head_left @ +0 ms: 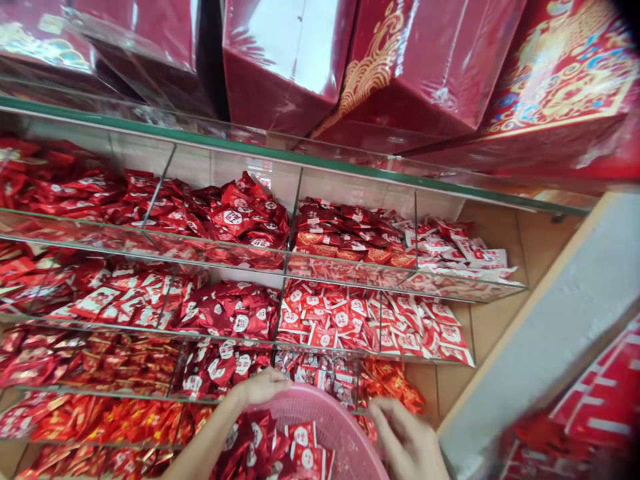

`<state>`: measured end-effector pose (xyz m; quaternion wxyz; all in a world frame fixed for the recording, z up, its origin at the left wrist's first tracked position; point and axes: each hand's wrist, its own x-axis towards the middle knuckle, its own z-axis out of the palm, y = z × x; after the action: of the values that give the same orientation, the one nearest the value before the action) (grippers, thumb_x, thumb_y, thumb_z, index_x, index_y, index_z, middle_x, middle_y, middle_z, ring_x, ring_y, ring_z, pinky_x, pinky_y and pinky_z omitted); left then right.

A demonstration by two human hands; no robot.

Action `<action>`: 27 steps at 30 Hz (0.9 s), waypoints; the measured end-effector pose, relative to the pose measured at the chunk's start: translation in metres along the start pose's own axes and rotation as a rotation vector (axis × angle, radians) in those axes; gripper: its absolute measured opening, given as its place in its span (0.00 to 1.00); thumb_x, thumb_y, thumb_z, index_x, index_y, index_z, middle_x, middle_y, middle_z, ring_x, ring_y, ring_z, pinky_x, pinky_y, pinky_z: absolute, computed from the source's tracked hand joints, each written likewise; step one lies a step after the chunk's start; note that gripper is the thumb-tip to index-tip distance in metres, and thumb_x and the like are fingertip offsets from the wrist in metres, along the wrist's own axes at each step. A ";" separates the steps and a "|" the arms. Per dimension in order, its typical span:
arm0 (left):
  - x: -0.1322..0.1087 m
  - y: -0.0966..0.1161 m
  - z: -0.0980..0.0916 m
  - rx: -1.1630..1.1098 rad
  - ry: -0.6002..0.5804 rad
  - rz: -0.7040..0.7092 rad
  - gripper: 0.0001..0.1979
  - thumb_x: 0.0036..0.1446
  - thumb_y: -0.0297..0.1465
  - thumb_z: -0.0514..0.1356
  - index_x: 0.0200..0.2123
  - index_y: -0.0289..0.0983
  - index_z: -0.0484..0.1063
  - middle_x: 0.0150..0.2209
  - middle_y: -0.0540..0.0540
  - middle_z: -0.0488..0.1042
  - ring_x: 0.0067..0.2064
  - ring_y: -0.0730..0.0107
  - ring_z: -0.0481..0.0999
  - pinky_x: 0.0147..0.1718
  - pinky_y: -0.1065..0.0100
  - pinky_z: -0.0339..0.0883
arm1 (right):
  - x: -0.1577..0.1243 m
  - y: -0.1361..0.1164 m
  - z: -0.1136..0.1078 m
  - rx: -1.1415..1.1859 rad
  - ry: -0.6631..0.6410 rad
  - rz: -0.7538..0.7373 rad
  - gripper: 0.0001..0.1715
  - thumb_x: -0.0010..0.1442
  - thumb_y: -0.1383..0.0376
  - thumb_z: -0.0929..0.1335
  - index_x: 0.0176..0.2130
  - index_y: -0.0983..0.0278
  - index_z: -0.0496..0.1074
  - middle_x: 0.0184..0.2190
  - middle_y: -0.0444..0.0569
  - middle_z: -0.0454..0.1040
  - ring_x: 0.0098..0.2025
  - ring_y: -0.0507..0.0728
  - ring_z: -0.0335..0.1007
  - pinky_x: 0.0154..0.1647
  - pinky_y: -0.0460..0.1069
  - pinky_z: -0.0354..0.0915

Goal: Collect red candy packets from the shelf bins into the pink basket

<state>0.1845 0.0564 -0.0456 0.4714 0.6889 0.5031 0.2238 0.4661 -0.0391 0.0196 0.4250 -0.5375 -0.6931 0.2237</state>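
In the head view my left hand (265,387) is closed over the far rim of a pink plastic basket (345,417) with small holes in its wall. Dark red wrapped packets (253,443) and lighter red packets with white round labels (307,457) lie inside the basket. Just right of the basket is my right hand (407,437), slightly blurred, its fingers loosely bent and apart, with nothing visible in them. Beyond the hands, orange-red packets (393,383) and silvery-red packets (320,370) fill shelf compartments. The basket's near side is cut off by the frame.
Tiered clear trays with dividers hold red packets (240,313) in several rows. A green-edged glass shelf (200,139) crosses above, carrying large wrapped red boxes (430,73). A pale side panel (555,320) borders the right, with red-and-white packages (607,393) beyond it.
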 end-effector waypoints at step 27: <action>0.002 -0.006 0.000 -0.043 -0.017 -0.016 0.26 0.44 0.54 0.54 0.22 0.34 0.67 0.20 0.52 0.60 0.25 0.74 0.57 0.25 0.72 0.52 | 0.124 -0.051 -0.003 -0.282 0.162 -0.031 0.14 0.55 0.60 0.62 0.23 0.63 0.69 0.18 0.44 0.71 0.21 0.52 0.65 0.25 0.46 0.53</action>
<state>0.1827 0.0587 -0.0514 0.4921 0.6764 0.4997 0.2249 0.4330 0.0602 0.1039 0.4033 -0.5973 -0.6892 0.0737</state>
